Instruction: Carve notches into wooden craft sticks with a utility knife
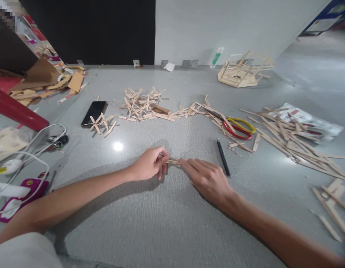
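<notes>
Between my two hands is a short flat wooden stick (173,162), like a piece of craft stick, held low over the grey tabletop. My left hand (150,163) pinches its left end between thumb and fingers. My right hand (207,176) is closed over its right end, fingers together and covering that part. Just right of my right hand lies a black pen (223,158). Beyond it are scissors (239,127) with one yellow and one red handle loop, their blades resting among wooden pieces.
A heap of cut sticks (141,106) lies ahead, with a phone (94,113) to its left. Long sticks (289,137) and a plastic bag (323,121) are at right. A stick-built frame (239,76) stands near the wall. Cables and a purple power strip (29,191) sit left.
</notes>
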{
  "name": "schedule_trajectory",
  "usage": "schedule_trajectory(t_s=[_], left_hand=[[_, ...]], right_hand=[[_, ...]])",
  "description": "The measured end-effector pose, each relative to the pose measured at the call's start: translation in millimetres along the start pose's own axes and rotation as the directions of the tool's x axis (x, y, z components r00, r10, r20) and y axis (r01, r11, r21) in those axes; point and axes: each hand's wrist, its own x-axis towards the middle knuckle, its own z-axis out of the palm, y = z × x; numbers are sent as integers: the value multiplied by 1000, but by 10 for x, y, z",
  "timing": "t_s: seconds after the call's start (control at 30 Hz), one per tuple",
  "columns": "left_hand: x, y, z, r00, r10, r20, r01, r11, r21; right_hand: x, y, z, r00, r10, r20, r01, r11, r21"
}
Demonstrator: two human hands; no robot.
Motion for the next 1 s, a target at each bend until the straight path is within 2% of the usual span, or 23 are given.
schedule_trajectory(t_s=[0.4,0.67,0.9,1.0], left_hand=[[-16,17,-30,1000,-6,24,6,1000,-6],[3,22,-22,999,-29,29,30,999,-23],[5,44,-24,999,-16,29,16,1000,-27],[7,32,-17,1000,-21,23,21,999,-32]], right_hand=[[10,-15,-21,1000,-10,20,11,998,-56],[20,-7,-43,996,-49,75,53,997,-55],[58,-66,-79,993,-69,90,82,986,-143],[58,-38,-52,994,-58,96,67,994,-88]])
